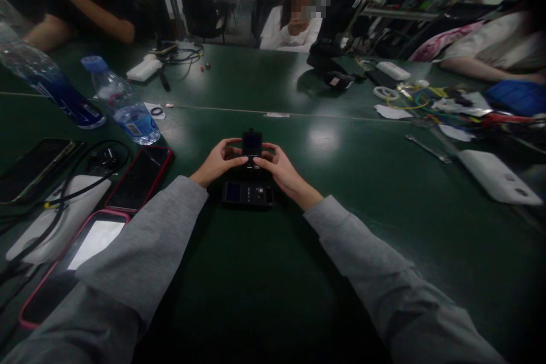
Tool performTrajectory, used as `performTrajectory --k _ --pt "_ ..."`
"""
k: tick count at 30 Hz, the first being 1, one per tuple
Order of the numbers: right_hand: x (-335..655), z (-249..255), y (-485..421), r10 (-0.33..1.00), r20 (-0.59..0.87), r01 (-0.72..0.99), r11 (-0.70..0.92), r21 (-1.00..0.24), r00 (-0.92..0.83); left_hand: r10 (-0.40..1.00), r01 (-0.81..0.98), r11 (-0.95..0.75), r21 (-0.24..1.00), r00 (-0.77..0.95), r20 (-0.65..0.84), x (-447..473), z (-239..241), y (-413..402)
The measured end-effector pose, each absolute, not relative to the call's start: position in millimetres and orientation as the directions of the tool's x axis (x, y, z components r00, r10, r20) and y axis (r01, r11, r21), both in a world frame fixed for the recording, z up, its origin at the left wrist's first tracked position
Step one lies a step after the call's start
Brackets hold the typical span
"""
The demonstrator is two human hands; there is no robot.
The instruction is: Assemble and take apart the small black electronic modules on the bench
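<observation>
Both my hands meet at the middle of a dark green table [264, 273]. My left hand [218, 162] and my right hand [282, 169] pinch a small black device [251, 145] with a dark screen, held upright between the fingertips. Just below it a flat black unit [247, 194] with a small display and buttons lies on the table, touching the heels of my hands. Grey sleeves cover both forearms.
Two water bottles [126, 103] stand at the left, with phones in red cases [140, 177], a white pad and black cables. A white box [497, 176], a metal tool [427, 148] and coloured wires lie right. Other people sit along the far edge.
</observation>
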State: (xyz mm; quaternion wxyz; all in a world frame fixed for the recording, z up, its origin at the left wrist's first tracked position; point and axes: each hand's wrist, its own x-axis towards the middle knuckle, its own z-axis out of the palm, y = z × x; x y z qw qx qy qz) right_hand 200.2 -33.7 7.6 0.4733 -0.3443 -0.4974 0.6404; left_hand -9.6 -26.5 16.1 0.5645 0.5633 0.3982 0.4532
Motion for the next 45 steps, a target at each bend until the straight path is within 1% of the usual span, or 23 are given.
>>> performTrajectory --k 6,12,19,23,30,38,45 --pt "198.3 8.6 -36.1 0.957 0.014 -0.218 -0.052 -0.975 -0.291 0.959 -0.048 -0.046 0.998 0.278 0.058 -10.7 14.8 -25.5" --pt "196.3 7.1 -37.1 0.964 0.071 -0.211 0.016 -0.977 -0.257 0.954 -0.045 -0.055 0.997 0.291 0.065 -10.8 15.8 -26.9" --pt "196.7 8.1 -37.8 0.955 0.084 -0.202 0.026 -0.979 -0.286 0.956 -0.094 -0.026 0.995 0.289 0.052 -8.5 20.0 -29.9" --pt "196.3 7.9 -38.0 0.949 0.104 -0.217 0.039 -0.975 -0.298 0.963 -0.08 -0.024 0.997 0.267 0.044 -8.0 19.6 -28.3" --pt "194.1 10.9 -39.2 0.956 0.097 -0.184 0.046 -0.982 -0.278 0.96 -0.047 -0.071 0.996 0.27 0.081 -9.3 15.7 -24.5" --pt "195.2 11.7 -39.8 0.95 0.109 -0.194 0.053 -0.979 -0.291 0.968 -0.078 -0.043 0.996 0.243 0.061 -8.5 17.1 -26.6" --pt "194.2 11.2 -39.9 0.948 0.118 -0.203 0.058 -0.978 -0.297 0.97 -0.056 -0.048 0.997 0.234 0.06 -8.4 13.6 -25.5"
